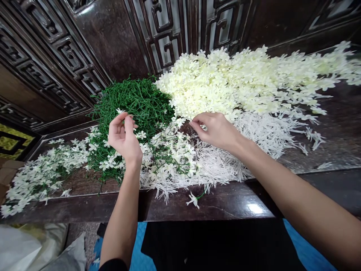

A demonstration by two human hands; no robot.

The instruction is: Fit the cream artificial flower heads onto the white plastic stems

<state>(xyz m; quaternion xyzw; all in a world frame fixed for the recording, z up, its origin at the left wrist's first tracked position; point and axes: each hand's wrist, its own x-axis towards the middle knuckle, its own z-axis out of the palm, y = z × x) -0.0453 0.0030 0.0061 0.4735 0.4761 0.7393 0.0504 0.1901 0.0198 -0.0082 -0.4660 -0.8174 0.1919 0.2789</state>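
My left hand (124,137) is closed in a loose pinch over a heap of green plastic stems (132,98). A small white artificial flower (120,111) shows just above its fingertips and seems held there. My right hand (216,130) has thumb and forefinger pressed together. Whatever lies between those fingertips is too small to make out. Behind the right hand spreads a big pile of loose cream petals (208,82). White thread-like stamens (220,162) lie beneath and beside it. Between my hands rest finished-looking white flowers on green stems (172,150).
More stemmed white flowers (50,169) lie along the left of the dark wooden bench (239,201). One single flower (193,200) rests at its front edge. A carved wooden backrest (113,37) rises behind. Pale bags (31,244) stand on the floor at lower left.
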